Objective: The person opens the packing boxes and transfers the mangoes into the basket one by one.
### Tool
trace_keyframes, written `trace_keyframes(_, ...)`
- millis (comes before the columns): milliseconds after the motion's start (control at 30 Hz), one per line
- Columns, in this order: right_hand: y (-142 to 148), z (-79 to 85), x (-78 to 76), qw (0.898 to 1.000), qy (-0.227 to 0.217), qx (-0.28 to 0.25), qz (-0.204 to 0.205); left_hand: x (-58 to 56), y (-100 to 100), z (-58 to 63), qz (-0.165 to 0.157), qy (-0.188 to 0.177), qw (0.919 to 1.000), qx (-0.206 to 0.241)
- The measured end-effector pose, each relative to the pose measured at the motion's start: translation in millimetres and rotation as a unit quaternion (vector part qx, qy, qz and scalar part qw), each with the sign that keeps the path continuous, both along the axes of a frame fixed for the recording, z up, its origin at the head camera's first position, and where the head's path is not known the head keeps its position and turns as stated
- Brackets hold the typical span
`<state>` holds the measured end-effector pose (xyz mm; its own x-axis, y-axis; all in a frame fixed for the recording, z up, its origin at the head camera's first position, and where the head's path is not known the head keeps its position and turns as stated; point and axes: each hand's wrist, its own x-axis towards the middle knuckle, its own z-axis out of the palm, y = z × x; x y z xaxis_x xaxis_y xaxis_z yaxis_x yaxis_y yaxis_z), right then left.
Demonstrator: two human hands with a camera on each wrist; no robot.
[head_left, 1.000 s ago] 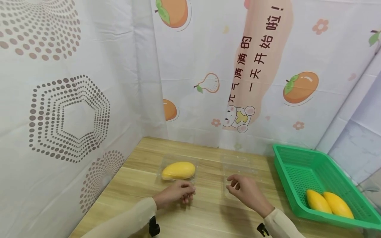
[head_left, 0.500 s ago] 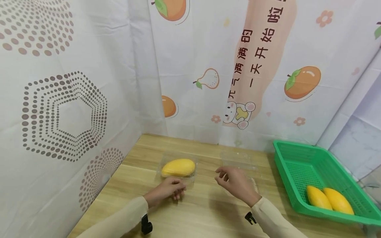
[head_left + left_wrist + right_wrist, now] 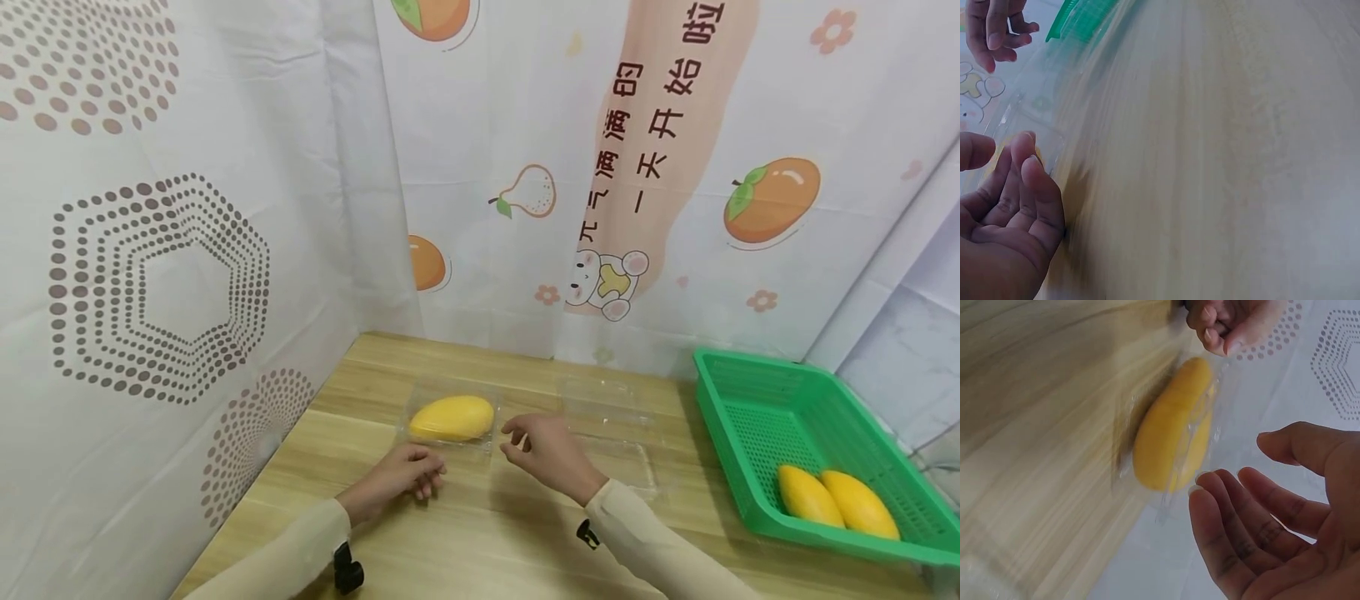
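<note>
A yellow mango (image 3: 453,418) lies in a see-through plastic box (image 3: 491,446) on the wooden table. My left hand (image 3: 396,479) hovers just in front of the box's near left side, fingers loosely curled, holding nothing. To the right of the box is my right hand (image 3: 551,454), its thumb apart from its bent fingers and nothing between them. In the right wrist view, the mango (image 3: 1175,425) appears beyond the fingertips (image 3: 1205,500) of that hand. The left wrist view shows the left palm (image 3: 1010,247) turned up, with part of the mango hidden behind its fingers.
A second see-through plastic box (image 3: 637,467) lies with its lid raised behind the right hand. At the right, a green basket (image 3: 731,467) contains two mangoes (image 3: 858,504). Printed curtains (image 3: 480,325) rise along the table's back and left.
My right hand has moved left, from over the second box to beside the boxed mango. The left hand has drawn back slightly left. The mango and basket stay put.
</note>
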<state>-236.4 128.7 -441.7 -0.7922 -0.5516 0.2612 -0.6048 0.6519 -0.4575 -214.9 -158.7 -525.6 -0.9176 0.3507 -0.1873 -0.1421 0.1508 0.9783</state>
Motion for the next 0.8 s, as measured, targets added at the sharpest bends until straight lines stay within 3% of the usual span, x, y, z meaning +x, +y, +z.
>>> trace_keyframes(367,-46.6,-7.9,-6.9,1.000,-0.006,0.007,0.025,2.0,-19.8,7.2,0.072,-0.003,0.9974,-0.003)
trace_keyframes(800,-100.3,2.3,-7.0,0.998,0.028,0.045,0.029,1.3,-31.2,6.7,0.123,-0.006,0.9923,-0.001)
